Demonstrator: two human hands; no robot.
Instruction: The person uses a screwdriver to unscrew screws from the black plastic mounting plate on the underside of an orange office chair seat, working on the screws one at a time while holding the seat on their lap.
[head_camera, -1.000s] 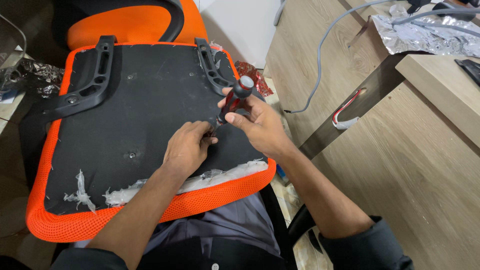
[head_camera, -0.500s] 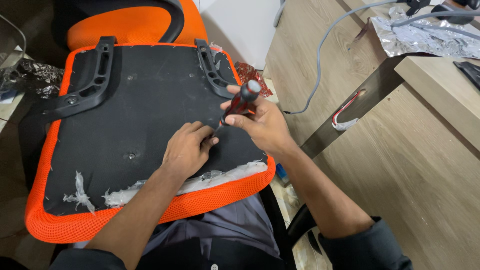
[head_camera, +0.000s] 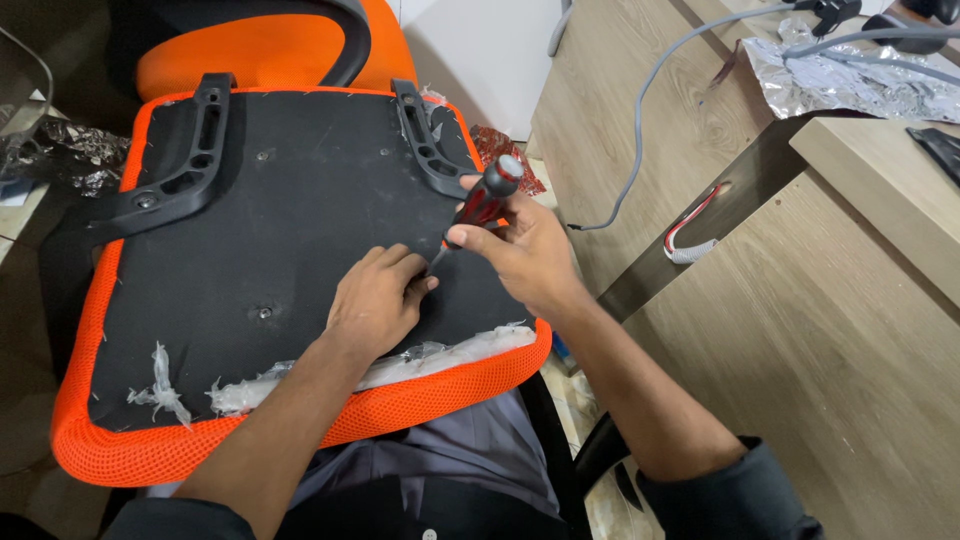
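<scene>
My right hand (head_camera: 530, 255) has tilted the red-and-black screwdriver (head_camera: 482, 203), fingers closed on it, tip staying on the upturned chair seat (head_camera: 280, 230) beside my left hand (head_camera: 378, 300), whose fingers press flat, holding nothing.

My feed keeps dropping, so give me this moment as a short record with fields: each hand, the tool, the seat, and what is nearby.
right hand: right hand grips a screwdriver by its handle
tool: screwdriver, red and black handle, tilted, tip down at the seat's black underside; tip itself hidden by the fingers
left hand: left hand lies flat on the underside, fingers beside the tip
seat: orange chair seat upside down on the person's lap, two black armrest brackets bolted on
front edge: torn white plastic scraps
nearby: wooden desk, grey cable, crumpled foil
</scene>
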